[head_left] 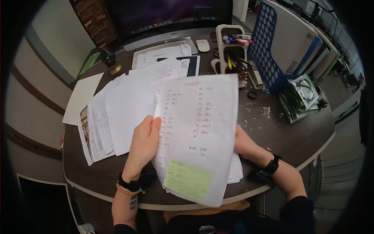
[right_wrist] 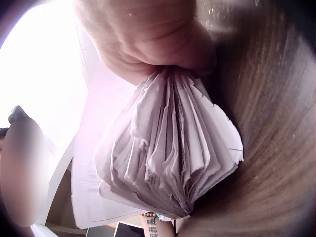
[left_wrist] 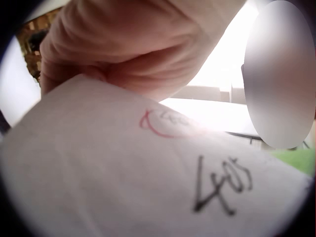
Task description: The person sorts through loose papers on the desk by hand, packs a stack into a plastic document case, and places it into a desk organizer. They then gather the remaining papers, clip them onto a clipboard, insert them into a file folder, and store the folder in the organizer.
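A white sheet [head_left: 183, 128] with handwritten columns is held up over the front of the desk. A green sticky note [head_left: 189, 179] sits near its lower edge. My left hand [head_left: 144, 142] grips the sheet's left side, thumb on the front. In the left wrist view, that hand [left_wrist: 128, 44] pinches a paper corner above a black "405" and a red-circled number. My right hand [head_left: 249, 146] is partly hidden behind the sheet's right edge. The right wrist view shows it gripping a thick paper bundle [right_wrist: 168, 148], whose worn edges fan out below the fingers.
More loose papers [head_left: 130, 113] spread over the desk's left side. Behind them are a keyboard [head_left: 142, 58], a mouse [head_left: 202, 45] and a monitor [head_left: 171, 19]. A pen organizer [head_left: 230, 29], blue file holder [head_left: 263, 43] and green-white packets [head_left: 298, 101] stand right, with paper scraps nearby.
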Motion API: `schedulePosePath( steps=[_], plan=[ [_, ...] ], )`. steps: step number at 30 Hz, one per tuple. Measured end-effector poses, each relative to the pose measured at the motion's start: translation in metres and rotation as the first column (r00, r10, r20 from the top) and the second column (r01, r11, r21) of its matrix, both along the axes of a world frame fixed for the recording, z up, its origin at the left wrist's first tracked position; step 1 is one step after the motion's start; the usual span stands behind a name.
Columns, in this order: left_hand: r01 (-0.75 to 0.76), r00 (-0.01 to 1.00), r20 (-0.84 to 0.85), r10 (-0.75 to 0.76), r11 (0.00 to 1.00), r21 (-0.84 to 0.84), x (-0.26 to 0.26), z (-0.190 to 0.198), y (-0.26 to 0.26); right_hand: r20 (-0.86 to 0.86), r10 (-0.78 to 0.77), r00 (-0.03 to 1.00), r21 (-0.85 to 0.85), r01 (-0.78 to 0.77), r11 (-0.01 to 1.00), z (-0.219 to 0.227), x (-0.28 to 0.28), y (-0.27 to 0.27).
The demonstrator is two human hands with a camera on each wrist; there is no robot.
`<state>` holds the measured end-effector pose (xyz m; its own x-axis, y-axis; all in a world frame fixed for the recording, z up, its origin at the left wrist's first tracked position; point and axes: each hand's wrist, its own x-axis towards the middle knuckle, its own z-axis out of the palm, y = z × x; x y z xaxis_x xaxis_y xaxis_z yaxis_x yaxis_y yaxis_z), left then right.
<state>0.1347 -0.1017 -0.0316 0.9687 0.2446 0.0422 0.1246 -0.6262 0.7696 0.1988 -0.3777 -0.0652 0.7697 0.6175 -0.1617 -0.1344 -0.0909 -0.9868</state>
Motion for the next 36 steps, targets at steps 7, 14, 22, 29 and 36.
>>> schedulePosePath(
  steps=[7,14,22,29,36],
  plan=[
    [-0.067,0.997,-0.016,0.076,0.949,0.308,-0.01,0.013,-0.014,-0.152,-0.024,0.988,0.048,0.031,0.998,-0.008,0.0,0.0],
    [-0.088,0.993,0.106,0.057,0.946,0.312,-0.006,0.0,-0.009,-0.194,-0.078,0.978,0.011,0.081,0.997,-0.008,0.0,0.0],
    [-0.116,0.989,-0.065,0.135,0.966,0.233,-0.012,-0.001,-0.024,-0.245,-0.088,0.966,0.073,0.109,0.991,0.001,-0.001,0.001],
    [0.115,0.987,-0.156,-0.045,0.873,0.474,-0.042,0.018,-0.052,-0.226,-0.098,0.969,0.001,0.101,0.995,0.011,-0.005,0.003],
    [0.018,1.0,0.01,-0.025,0.903,0.43,-0.039,-0.002,-0.044,-0.086,0.009,0.996,0.121,0.002,0.993,0.004,-0.003,-0.002]
  ],
)
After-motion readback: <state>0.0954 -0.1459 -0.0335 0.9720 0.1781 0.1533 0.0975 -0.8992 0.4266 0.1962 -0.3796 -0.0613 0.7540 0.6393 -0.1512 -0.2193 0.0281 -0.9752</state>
